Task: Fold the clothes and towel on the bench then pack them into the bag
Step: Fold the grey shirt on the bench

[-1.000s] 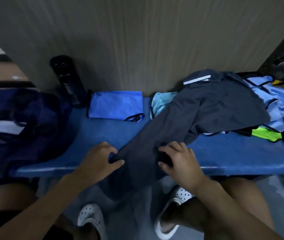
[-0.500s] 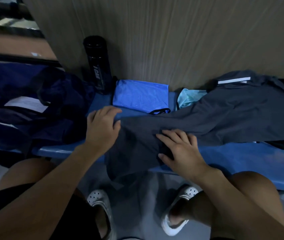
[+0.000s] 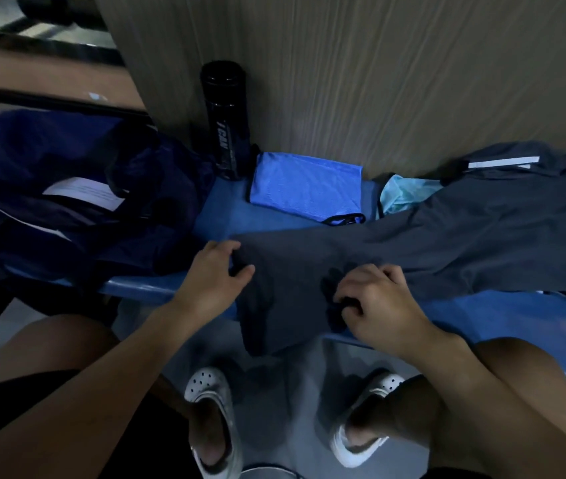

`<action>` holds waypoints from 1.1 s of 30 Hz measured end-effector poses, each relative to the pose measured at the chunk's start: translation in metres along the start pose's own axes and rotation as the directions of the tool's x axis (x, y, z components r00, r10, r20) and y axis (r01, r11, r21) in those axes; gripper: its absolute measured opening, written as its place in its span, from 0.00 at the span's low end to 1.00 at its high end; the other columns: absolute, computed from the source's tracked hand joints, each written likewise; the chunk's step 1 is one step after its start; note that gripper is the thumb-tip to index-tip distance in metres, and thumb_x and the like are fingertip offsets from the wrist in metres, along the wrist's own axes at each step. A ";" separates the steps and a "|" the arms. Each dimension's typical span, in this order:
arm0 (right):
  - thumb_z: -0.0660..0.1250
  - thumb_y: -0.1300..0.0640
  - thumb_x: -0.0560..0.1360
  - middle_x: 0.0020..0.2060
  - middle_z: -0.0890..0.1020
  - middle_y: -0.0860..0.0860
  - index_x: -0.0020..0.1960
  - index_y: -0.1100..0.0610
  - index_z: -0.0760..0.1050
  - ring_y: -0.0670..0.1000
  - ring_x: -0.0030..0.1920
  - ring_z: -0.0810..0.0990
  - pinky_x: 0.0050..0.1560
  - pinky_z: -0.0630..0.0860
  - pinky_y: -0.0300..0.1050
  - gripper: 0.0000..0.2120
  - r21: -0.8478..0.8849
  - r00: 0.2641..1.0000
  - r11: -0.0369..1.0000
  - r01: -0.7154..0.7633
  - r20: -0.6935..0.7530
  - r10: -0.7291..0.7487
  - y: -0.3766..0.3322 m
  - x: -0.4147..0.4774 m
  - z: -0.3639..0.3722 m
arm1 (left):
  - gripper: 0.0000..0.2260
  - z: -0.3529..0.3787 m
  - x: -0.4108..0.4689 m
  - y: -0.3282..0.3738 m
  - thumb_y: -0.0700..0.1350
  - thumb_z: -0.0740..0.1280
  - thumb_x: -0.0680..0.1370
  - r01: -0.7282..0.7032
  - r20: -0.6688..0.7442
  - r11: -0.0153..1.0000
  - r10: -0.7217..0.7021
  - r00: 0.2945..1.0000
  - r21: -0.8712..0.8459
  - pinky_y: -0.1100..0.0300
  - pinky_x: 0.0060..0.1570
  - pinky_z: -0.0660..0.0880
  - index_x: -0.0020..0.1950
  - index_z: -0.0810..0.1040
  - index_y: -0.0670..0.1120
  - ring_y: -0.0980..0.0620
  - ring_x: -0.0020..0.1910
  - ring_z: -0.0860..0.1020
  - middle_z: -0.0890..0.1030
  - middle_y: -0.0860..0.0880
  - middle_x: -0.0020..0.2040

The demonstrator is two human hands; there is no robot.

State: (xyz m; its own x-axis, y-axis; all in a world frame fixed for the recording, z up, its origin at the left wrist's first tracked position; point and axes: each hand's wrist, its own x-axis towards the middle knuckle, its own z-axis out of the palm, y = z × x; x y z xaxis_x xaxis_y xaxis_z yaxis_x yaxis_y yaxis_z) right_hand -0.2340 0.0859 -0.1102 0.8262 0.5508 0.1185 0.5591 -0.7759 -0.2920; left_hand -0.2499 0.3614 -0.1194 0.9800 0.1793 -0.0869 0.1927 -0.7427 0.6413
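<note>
Hands on dark grey garment at the bench's near edge.
Left hand [image 3: 214, 271] pinches the dark grey garment [image 3: 447, 243]; right hand [image 3: 374, 299] clenches a fold. Garment drapes across the bench [image 3: 502, 316], bag [image 3: 77, 202] far left.

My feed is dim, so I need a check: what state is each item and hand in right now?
Grey garment: unfolded, spread across bench, end hanging over the front edge.
Blue cloth: folded, by the wall.
Bag: open, on bench.
Bottle: upright, capped.
Left hand: pinching garment edge.
Right hand: bunching garment fabric.
</note>
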 end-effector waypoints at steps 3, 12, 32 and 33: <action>0.54 0.52 0.71 0.40 0.83 0.46 0.45 0.50 0.82 0.49 0.46 0.79 0.55 0.60 0.46 0.17 -0.072 0.999 0.996 -0.045 -0.025 0.043 -0.003 0.002 0.001 | 0.27 0.004 -0.001 0.000 0.49 0.74 0.75 0.017 -0.029 0.998 -0.019 0.999 -0.056 0.48 0.66 0.72 0.72 0.71 0.46 0.44 0.62 0.74 0.74 0.45 0.62; 0.66 0.54 0.75 0.49 0.80 0.48 0.59 0.54 0.78 0.54 0.51 0.78 0.56 0.67 0.52 0.13 -0.059 0.988 0.996 -0.066 -0.141 0.057 -0.005 0.014 0.013 | 0.14 0.007 0.003 0.015 0.39 0.72 0.77 -0.037 -0.138 0.950 -0.006 0.990 -0.311 0.76 0.51 0.72 0.62 0.81 0.47 0.61 0.50 0.80 0.82 0.57 0.49; 0.65 0.62 0.71 0.45 0.83 0.47 0.50 0.56 0.81 0.46 0.47 0.79 0.63 0.66 0.47 0.10 0.146 0.971 0.982 0.119 -0.224 -0.085 -0.008 0.005 -0.004 | 0.16 0.020 0.002 0.015 0.51 0.70 0.77 -0.095 0.026 0.995 0.094 0.995 0.023 0.51 0.61 0.72 0.61 0.80 0.43 0.46 0.58 0.76 0.77 0.44 0.55; 0.64 0.61 0.71 0.44 0.83 0.46 0.52 0.54 0.81 0.46 0.47 0.78 0.62 0.66 0.47 0.12 0.132 0.977 0.984 0.120 -0.189 -0.094 -0.007 0.001 -0.005 | 0.19 0.023 0.000 0.016 0.56 0.70 0.76 -0.113 0.068 0.991 0.108 0.992 0.075 0.50 0.63 0.70 0.63 0.80 0.47 0.47 0.60 0.73 0.76 0.47 0.58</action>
State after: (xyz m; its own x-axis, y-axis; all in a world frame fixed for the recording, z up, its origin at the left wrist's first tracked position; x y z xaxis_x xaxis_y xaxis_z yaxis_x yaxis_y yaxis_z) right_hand -0.2370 0.0906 -0.1031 0.7680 0.5531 0.3230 0.6404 -0.6565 -0.3986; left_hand -0.2462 0.3350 -0.1264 0.9962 0.0538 -0.0689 0.0841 -0.8047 0.5877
